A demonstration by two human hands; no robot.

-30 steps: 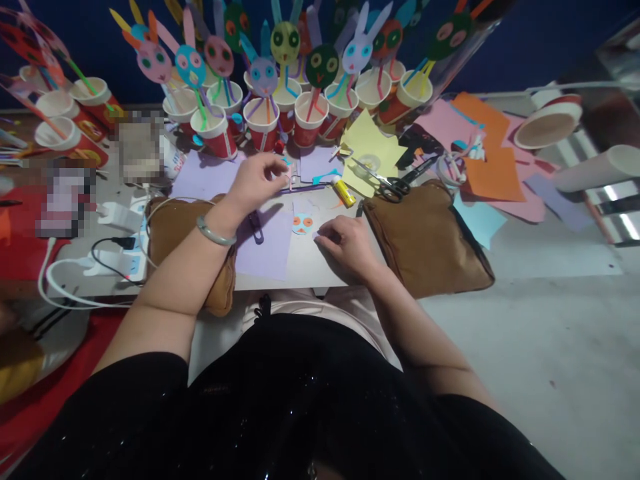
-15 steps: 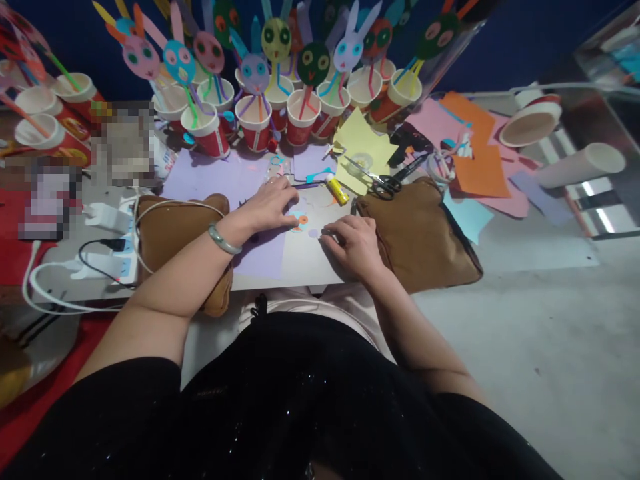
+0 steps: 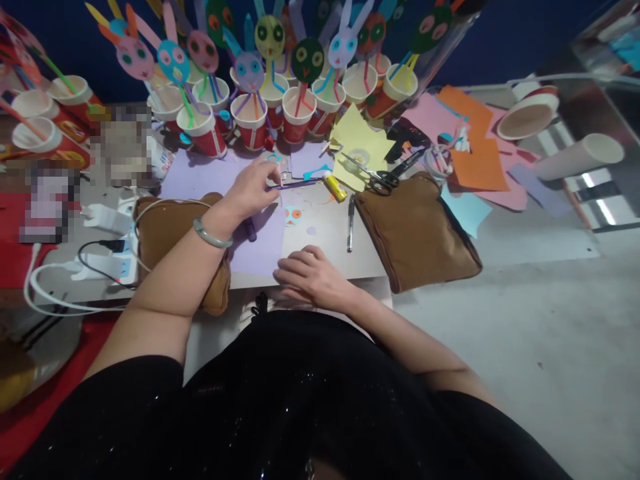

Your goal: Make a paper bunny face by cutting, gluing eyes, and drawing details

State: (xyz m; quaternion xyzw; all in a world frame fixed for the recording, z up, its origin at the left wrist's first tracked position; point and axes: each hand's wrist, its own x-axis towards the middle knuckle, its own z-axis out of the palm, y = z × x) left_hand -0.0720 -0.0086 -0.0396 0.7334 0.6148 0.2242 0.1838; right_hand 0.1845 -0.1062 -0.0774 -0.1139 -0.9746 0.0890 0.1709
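My left hand (image 3: 254,189), with a jade-coloured bangle on its wrist, is over the purple paper sheet (image 3: 203,179). Its curled fingers close around the left end of a thin purple straw (image 3: 300,185); the end itself is hidden. Just below that hand lies a short dark purple stick (image 3: 250,229). My right hand (image 3: 314,277) rests at the table's front edge, fingers loosely stretched, holding nothing. Small cut-paper eyes in orange and blue (image 3: 293,215) and a little lilac paper piece (image 3: 311,231) lie between the hands. A black pen (image 3: 351,227) lies to the right.
Red paper cups (image 3: 250,127) with paper rabbit heads on straws line the back. A yellow glue stick (image 3: 335,187), scissors (image 3: 383,181), coloured paper (image 3: 480,167) and a brown pouch (image 3: 420,230) lie right. Another brown pouch (image 3: 173,223) and a power strip (image 3: 127,250) are left.
My right hand has moved left and towards me, away from the brown pouch, uncovering the black pen. My left hand has drawn back leftward, leaving the paper eyes in plain view.
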